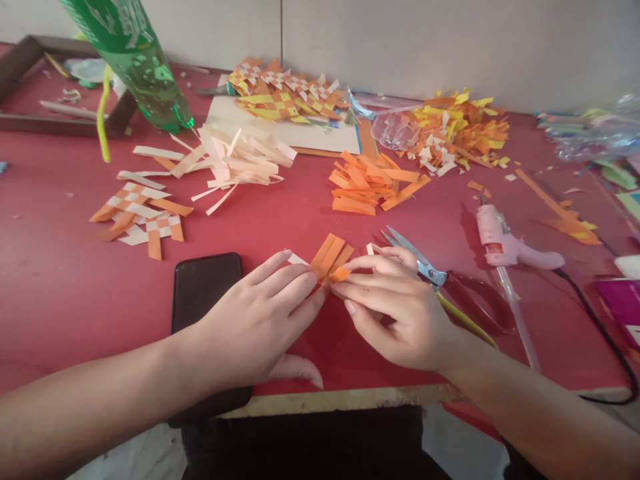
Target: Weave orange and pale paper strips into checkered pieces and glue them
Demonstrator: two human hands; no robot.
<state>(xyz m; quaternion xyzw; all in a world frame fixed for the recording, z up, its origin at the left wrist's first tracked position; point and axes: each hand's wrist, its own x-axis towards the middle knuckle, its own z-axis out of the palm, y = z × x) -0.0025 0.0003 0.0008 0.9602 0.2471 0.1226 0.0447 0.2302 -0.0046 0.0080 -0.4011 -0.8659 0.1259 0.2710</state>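
Between my hands lies a small piece of orange paper strips, laid side by side and crossed by a pale strip. The fingertips of my left hand press on its left side, with the thumb held apart near the table edge. My right hand pinches the strips from the right, where a short orange end is bent over. My fingers hide part of the crossing. Finished-looking woven orange and white pieces rest on the left of the table.
A black phone lies under my left forearm. Scissors and a pink glue gun lie to the right. Behind are white strips, orange strips, a yellow-orange woven pile and a green bottle.
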